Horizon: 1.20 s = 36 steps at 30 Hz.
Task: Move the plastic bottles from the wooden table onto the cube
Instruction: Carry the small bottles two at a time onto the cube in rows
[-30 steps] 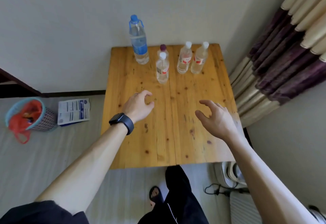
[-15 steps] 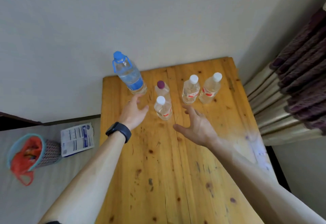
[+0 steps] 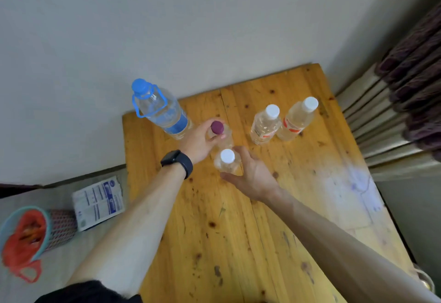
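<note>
Pale wall closes off the far edge of the wooden desk (image 3: pixel 238 231), with a pleated curtain (image 3: pixel 417 75) at the right and a basket (image 3: pixel 23 231) on the floor at the left. Five plastic bottles stand upright at the far end of the desk, none of them moved yet.

A second ago both arms hung over bare wood, well short of the bottles; now they have reached the cluster. The left grip (image 3: pixel 198 142) has its thumb and fingers curled round the neck of the purple-capped bottle (image 3: pixel 217 127), just under the cap. The right grip (image 3: pixel 253 173) is spread open around the near white-capped bottle (image 3: pixel 227 159), thumb on the near side and fingers on the far side. Whether the skin already touches the plastic I cannot tell.

The big blue-capped bottle (image 3: pixel 162 111) stands just beside the left grip, untouched, and the two white-capped bottles (image 3: pixel 265 123) wait further right.

So the reach looks finished and the pick-up is starting: one bottle is held, a second is about to be. The cube is not in view, so the carry probably means turning away from the desk
</note>
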### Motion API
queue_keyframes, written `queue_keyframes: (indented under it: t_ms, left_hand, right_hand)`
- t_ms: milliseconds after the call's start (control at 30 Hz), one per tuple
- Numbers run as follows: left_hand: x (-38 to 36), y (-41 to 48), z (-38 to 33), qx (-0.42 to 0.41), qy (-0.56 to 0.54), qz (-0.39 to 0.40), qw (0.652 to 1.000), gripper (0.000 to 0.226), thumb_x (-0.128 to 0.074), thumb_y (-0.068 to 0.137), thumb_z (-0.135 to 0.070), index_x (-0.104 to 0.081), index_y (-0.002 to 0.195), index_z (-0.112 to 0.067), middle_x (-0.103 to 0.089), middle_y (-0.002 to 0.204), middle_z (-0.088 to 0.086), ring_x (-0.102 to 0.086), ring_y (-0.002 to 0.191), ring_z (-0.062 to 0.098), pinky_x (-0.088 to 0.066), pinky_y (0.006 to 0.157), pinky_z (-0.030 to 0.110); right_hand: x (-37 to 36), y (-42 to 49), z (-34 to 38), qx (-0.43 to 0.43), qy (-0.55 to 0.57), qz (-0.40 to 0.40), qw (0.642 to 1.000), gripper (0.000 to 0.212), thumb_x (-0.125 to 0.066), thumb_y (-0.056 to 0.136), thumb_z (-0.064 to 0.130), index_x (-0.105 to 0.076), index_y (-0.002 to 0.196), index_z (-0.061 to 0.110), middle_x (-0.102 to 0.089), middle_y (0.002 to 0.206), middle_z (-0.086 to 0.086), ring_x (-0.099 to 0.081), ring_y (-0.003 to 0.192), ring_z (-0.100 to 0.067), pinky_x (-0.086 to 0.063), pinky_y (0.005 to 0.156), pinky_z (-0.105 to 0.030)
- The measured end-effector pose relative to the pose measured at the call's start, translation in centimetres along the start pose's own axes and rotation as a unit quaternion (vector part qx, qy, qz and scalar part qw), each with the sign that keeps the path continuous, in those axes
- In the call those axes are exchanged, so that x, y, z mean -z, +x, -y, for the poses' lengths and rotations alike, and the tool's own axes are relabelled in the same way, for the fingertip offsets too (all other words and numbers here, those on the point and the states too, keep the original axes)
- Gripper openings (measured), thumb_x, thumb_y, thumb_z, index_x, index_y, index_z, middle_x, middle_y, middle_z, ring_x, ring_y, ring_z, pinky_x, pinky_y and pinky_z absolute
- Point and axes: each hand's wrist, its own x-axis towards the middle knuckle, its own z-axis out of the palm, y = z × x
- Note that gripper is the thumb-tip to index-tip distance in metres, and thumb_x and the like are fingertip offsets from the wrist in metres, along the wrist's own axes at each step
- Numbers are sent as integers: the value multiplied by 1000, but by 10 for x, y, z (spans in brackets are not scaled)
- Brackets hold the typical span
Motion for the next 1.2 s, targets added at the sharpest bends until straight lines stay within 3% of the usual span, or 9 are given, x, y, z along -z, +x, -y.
queue_keyframes:
  t_ms: [100,200,300,433,533,700,900,1067,1200]
  left_hand:
    - [-6,-27,11,6,-37,-17,999,35,-68,92,-41,-61,125,-31,-68,112,-13,-61,98,7,-49,85,28]
    - [-15,-65,19,28,-63,-26,997,29,-69,91,-37,-63,118,-29,-68,99,-10,-54,73,-1,-41,66,22]
    - [-26,-104,26,44,-106,8,993,26,-72,91,-34,-63,115,-36,-67,109,-14,-59,93,5,-47,77,24]
    - [-44,-134,29,42,-122,71,989,34,-73,90,-26,-62,118,-39,-62,124,-22,-56,116,0,-50,99,33]
    - [-54,-142,26,62,-128,60,988,41,-74,88,-28,-58,122,-45,-58,128,-21,-55,117,-2,-49,101,34]
    - [-76,-139,21,122,-150,23,981,76,-85,69,-49,-48,135,-41,-60,127,-15,-60,114,4,-49,98,25]
    - [-97,-135,-1,182,-184,-102,960,37,-80,79,-46,-58,105,-31,-68,93,-14,-66,88,9,-57,77,35]
    - [-98,-153,-4,167,-161,-51,972,25,-79,83,-31,-60,100,-33,-69,91,-13,-66,84,10,-54,66,23]
    - [-101,-176,5,177,-159,-24,971,27,-78,80,-31,-58,98,-36,-68,93,-13,-66,85,12,-57,70,33]
  right_hand:
    - [7,-27,-14,-32,9,-32,999,67,-72,85,53,-41,135,20,-66,119,-9,-67,97,-34,-46,70,-35]
    - [13,-63,-35,-61,19,-40,997,69,-72,83,55,-40,137,25,-67,123,-7,-66,105,-32,-54,85,-42]
    - [17,-95,-53,-84,29,-32,996,70,-73,82,55,-38,137,28,-64,131,-4,-64,116,-28,-54,93,-43]
    - [12,-116,-63,-56,8,-18,998,66,-75,83,48,-36,134,30,-61,132,4,-63,114,-23,-52,85,-33]
    - [6,-115,-58,-52,4,-23,998,72,-77,82,42,-36,139,28,-56,136,2,-61,116,-25,-50,83,-31]
    - [4,-104,-47,-68,54,-24,996,104,-86,70,53,-27,154,36,-48,146,-1,-54,126,-23,-42,90,-27]
    - [0,-92,-43,-113,27,-17,993,72,-80,65,60,-44,125,43,-65,116,7,-64,100,-21,-53,80,-34]
    - [6,-102,-45,-131,27,-24,991,61,-74,64,47,-47,119,46,-70,100,9,-67,82,-19,-57,69,-34]
    - [5,-126,-48,-136,50,-44,988,60,-77,65,42,-50,119,45,-70,96,8,-68,83,-21,-58,69,-36]
